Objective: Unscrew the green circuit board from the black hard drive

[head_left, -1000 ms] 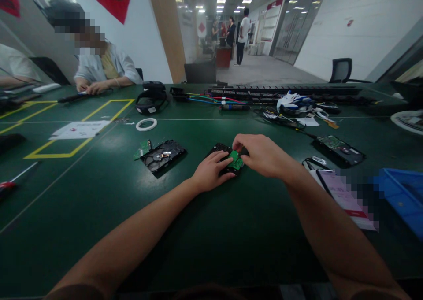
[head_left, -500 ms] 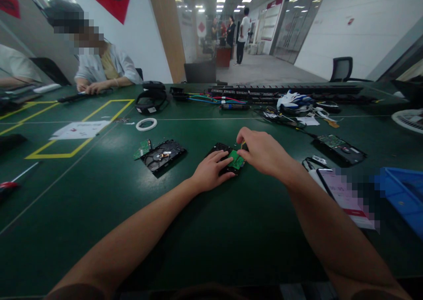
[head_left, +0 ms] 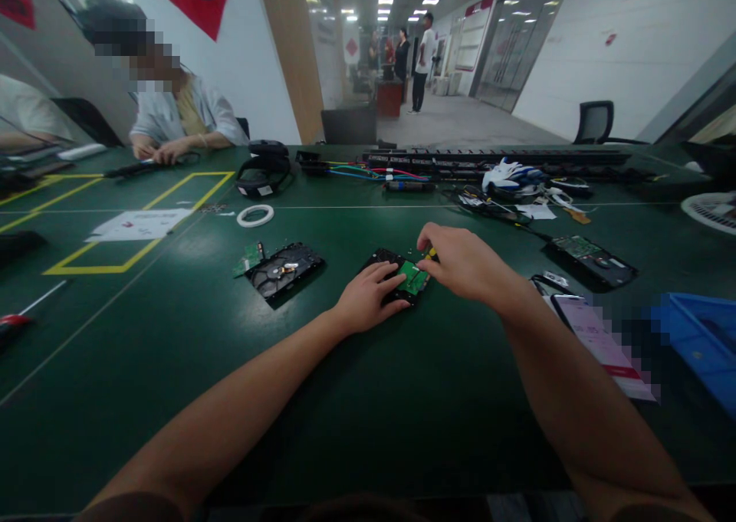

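Observation:
A black hard drive (head_left: 376, 257) with a green circuit board (head_left: 412, 277) on it lies in the middle of the green table. My left hand (head_left: 369, 296) rests on the drive's near left part, its fingers spread. Over the board's right end, my right hand (head_left: 454, 257) is closed around a small screwdriver with a yellow and black handle (head_left: 431, 254); its tip is hard to make out. Left of my hands lies an opened hard drive (head_left: 281, 273), with a loose green board (head_left: 248, 260) at its left edge.
Another hard drive (head_left: 595, 261), a phone (head_left: 595, 338) and a blue bin (head_left: 701, 346) are at the right. Cables, gloves (head_left: 509, 175) and black strips (head_left: 494, 158) line the back. A white ring (head_left: 254, 215) and a red-handled screwdriver (head_left: 40, 301) are left. A person sits across the table.
My right hand has moved slightly right, and more of the yellow and black handle shows. My left hand stays where it was on the drive.

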`<action>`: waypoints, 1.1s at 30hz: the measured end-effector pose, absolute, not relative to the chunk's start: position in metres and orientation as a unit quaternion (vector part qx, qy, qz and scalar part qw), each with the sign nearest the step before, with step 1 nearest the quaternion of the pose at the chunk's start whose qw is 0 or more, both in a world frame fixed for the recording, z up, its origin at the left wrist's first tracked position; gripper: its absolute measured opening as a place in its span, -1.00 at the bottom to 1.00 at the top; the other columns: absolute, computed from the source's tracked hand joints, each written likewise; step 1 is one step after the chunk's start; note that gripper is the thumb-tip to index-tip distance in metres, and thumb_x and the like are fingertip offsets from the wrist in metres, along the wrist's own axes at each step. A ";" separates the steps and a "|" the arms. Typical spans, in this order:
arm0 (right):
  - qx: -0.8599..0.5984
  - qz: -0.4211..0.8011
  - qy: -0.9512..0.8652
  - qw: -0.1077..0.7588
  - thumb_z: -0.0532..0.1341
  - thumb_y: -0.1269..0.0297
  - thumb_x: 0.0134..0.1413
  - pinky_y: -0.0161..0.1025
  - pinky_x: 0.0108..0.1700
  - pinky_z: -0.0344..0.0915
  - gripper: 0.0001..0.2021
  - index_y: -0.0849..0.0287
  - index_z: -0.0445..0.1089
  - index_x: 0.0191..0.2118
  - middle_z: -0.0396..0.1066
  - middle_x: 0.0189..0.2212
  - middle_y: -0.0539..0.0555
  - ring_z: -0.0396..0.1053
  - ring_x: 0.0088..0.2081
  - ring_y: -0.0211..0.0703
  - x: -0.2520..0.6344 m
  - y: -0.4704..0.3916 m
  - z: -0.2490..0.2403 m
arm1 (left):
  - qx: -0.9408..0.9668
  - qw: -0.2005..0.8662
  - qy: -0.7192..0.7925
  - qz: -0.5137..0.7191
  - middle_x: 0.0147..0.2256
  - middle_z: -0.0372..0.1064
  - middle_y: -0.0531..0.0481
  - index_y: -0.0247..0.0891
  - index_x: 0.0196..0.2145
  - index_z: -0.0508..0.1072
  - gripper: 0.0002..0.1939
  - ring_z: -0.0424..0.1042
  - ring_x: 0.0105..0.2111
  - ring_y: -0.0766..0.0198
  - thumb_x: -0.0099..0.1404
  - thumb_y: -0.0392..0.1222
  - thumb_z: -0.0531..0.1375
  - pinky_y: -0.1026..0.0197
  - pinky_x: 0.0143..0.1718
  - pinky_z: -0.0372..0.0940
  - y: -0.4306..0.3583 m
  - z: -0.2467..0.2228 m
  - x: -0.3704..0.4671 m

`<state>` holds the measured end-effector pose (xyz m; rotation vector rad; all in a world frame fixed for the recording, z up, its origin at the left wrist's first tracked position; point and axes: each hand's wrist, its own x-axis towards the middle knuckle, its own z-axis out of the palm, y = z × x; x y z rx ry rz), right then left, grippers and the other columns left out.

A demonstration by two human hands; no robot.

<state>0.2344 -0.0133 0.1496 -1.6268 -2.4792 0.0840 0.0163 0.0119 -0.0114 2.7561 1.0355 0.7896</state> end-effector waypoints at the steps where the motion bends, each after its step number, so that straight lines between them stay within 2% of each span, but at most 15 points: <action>1: -0.537 0.039 -0.837 0.096 0.29 0.34 0.21 -0.13 -0.10 0.31 -0.79 0.15 0.38 -0.05 0.55 -0.10 0.16 0.50 -0.10 0.03 0.236 -0.012 0.150 | 0.903 0.046 0.340 0.259 0.33 0.27 -0.18 -0.10 0.31 0.39 -0.39 0.25 0.35 -0.12 0.44 0.22 0.23 -0.26 0.35 0.22 0.012 -0.011 0.016; 9: -0.515 0.071 -0.843 0.139 0.27 0.37 0.16 -0.16 -0.11 0.31 -0.79 0.15 0.39 -0.07 0.55 -0.14 0.14 0.49 -0.15 -0.03 0.240 -0.005 0.144 | 0.906 0.037 0.338 0.253 0.33 0.27 -0.21 -0.15 0.31 0.39 -0.37 0.23 0.35 -0.12 0.46 0.24 0.19 -0.23 0.36 0.21 0.012 -0.011 0.015; 17: -0.602 0.009 -0.796 0.061 0.19 0.15 0.32 -0.11 -0.25 0.25 -0.79 0.17 0.41 -0.07 0.56 -0.21 0.23 0.51 -0.21 0.12 0.232 -0.014 0.152 | 0.906 0.043 0.338 0.250 0.34 0.25 -0.18 -0.11 0.32 0.38 -0.39 0.23 0.36 -0.11 0.46 0.22 0.20 -0.25 0.36 0.21 0.012 -0.009 0.016; 22: -0.570 0.036 -0.815 0.097 0.29 0.25 0.24 -0.13 -0.18 0.27 -0.79 0.16 0.40 -0.04 0.57 -0.17 0.18 0.50 -0.17 0.05 0.240 -0.008 0.148 | 0.906 0.043 0.341 0.249 0.34 0.26 -0.20 -0.13 0.32 0.38 -0.38 0.23 0.35 -0.12 0.45 0.23 0.21 -0.25 0.36 0.22 0.012 -0.009 0.015; 28: -0.528 0.071 -0.832 0.156 0.26 0.40 0.18 -0.10 -0.10 0.30 -0.71 0.19 0.37 0.02 0.55 -0.13 0.18 0.49 -0.14 0.03 0.236 -0.006 0.142 | 0.907 0.033 0.335 0.253 0.33 0.26 -0.22 -0.17 0.32 0.39 -0.38 0.24 0.35 -0.12 0.46 0.22 0.20 -0.23 0.36 0.21 0.013 -0.011 0.016; 33: -0.560 0.036 -0.817 0.133 0.21 0.26 0.29 -0.07 -0.14 0.29 -0.68 0.21 0.30 0.11 0.54 -0.07 0.27 0.50 -0.13 0.12 0.227 -0.012 0.143 | 0.905 0.034 0.334 0.261 0.32 0.28 -0.22 -0.16 0.31 0.39 -0.38 0.24 0.35 -0.13 0.46 0.22 0.21 -0.24 0.36 0.21 0.012 -0.011 0.016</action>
